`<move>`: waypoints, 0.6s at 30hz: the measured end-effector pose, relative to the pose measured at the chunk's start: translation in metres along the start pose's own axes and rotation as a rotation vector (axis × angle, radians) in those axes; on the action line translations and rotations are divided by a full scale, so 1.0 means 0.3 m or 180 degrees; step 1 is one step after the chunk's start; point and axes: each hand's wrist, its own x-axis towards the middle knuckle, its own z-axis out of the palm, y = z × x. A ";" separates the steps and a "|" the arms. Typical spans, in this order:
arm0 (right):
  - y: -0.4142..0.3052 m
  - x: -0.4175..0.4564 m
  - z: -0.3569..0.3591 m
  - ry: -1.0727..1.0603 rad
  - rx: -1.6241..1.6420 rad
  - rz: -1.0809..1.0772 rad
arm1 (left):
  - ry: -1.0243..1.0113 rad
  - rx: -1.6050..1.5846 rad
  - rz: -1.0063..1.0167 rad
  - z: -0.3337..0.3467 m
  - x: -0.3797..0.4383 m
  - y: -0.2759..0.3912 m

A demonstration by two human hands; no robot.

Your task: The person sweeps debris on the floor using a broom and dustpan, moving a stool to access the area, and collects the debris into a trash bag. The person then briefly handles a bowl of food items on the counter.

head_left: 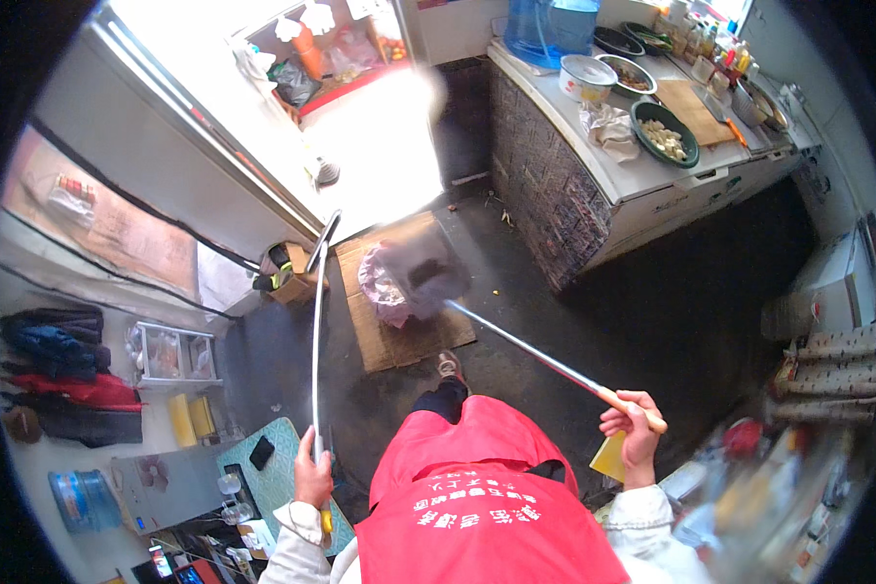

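My left hand grips a long pale pole whose far end carries a narrow dark crosshead, like a floor squeegee or thin broom. In my right hand is the wooden grip of a metal shaft. That shaft ends in a broad, motion-blurred dustpan-like head, held over a flattened cardboard sheet. Beside and partly behind this head lies a crumpled pinkish-white bag on the cardboard. A red apron covers my front.
A bright open doorway lies ahead, with a small carton left of it. At right stands a white counter bearing a green basin, a cutting board and a knife. My shoe is near the cardboard.
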 end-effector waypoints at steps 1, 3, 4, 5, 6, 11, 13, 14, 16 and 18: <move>-0.018 -0.006 -0.037 -0.0004 -0.0100 -0.0033 | -0.0113 0.0132 0.0041 0.022 0.055 0.087; -0.023 -0.005 -0.078 0.0029 -0.0302 -0.0125 | -0.0297 0.0501 0.0363 0.062 0.175 0.233; -0.017 0.003 -0.083 0.0083 -0.0348 -0.0063 | -0.0340 0.0686 0.0342 0.101 0.260 0.308; -0.014 0.017 -0.085 0.0144 -0.0405 0.0002 | -0.0394 0.0865 0.0319 0.144 0.331 0.383; 0.011 0.044 -0.090 0.0143 -0.0476 0.0054 | -0.0530 0.0850 0.0213 0.189 0.430 0.415; 0.138 0.204 -0.039 0.0404 -0.0691 0.0584 | -0.0941 0.1238 0.0276 0.491 0.949 0.567; 0.153 0.268 -0.008 0.0576 -0.0716 0.0770 | -0.1100 0.1464 0.0272 0.645 1.151 0.600; 0.157 0.306 0.007 0.0595 -0.0779 0.0805 | -0.1073 0.1520 0.0502 0.722 1.266 0.550; 0.158 0.360 0.004 0.0818 -0.0865 0.0939 | -0.1263 0.1591 0.0667 0.885 1.381 0.647; 0.171 0.426 0.024 0.0852 -0.0891 0.1016 | -0.1169 0.1800 0.0864 0.958 1.496 0.641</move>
